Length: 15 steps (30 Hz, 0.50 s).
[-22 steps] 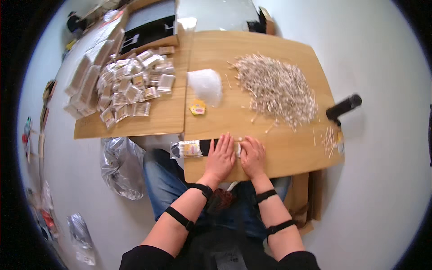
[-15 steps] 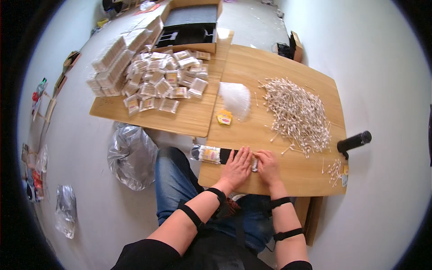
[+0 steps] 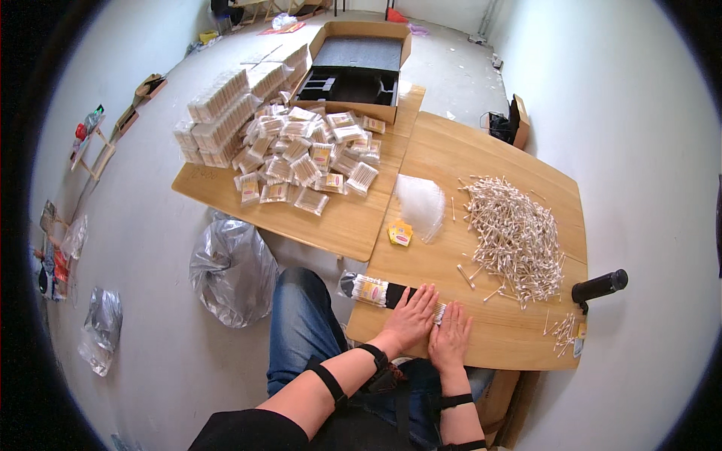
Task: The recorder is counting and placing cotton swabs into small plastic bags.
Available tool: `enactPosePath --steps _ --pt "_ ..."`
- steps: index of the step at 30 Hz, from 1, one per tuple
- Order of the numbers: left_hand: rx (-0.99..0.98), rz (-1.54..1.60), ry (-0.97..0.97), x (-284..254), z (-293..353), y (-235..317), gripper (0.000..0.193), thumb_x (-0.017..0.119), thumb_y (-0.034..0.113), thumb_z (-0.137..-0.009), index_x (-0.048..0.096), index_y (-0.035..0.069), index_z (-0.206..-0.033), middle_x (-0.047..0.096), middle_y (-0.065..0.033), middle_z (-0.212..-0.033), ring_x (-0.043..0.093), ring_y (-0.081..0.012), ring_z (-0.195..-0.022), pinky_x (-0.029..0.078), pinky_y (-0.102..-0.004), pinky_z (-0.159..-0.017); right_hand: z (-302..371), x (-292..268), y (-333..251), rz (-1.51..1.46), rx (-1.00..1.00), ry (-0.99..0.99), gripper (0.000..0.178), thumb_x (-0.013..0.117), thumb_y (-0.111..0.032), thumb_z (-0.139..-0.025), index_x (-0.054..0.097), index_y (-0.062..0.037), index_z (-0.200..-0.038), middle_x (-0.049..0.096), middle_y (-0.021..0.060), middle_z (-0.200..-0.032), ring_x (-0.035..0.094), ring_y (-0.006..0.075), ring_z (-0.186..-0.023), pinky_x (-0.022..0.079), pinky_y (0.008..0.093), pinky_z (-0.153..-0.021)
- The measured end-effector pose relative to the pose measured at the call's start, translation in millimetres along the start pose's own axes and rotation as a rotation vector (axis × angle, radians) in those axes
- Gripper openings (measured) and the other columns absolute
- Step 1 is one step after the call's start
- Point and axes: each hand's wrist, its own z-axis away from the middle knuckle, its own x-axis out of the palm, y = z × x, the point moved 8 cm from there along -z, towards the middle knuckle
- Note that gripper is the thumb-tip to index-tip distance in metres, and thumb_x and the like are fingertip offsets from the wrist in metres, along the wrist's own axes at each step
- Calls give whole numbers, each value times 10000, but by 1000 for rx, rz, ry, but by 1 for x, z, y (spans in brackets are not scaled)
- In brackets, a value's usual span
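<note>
Wood table (image 3: pixel 451 143), head view: short row of cotton swabs (image 3: pixel 440 313) lies betw. L hand (image 3: pixel 411 317) & R hand (image 3: pixel 450 340), prob. v. light, stiff sticks w/ soft tips, apt to roll, so best squeezed from both sides. Both hands palm-down, fingers nr straight, grip open & flat; can't tell if anything's pinched underneath.

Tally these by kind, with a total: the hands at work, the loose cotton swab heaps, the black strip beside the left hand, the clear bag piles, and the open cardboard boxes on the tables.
Hands: 2 (left hand, right hand)
Swab heaps: 2 (large heap, small heap)
Black strip: 1
Clear bag pile: 1
Open cardboard box: 1
Total: 7
</note>
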Motion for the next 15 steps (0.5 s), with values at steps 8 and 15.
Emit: enactPosePath --steps 8,15 --pt "36 105 25 -9 2 -2 592 358 419 -1009 369 59 -1479 286 -156 -1568 241 -299 -1463 119 -498 -1184 -17 26 -9 55 -29 -106 638 411 -301 -948 297 25 -1485 281 228 -1547 197 355 -1468 71 555 -1182" --pt "3 46 -108 5 2 -8 632 352 442 -1003 349 31 -1484 250 -155 -1584 199 -287 -1479 92 -507 -1187 -17 27 -7 -71 42 -192 587 317 -278 -986 258 -52 -1524 227 153 -1592 177 296 -1482 44 516 -1196"
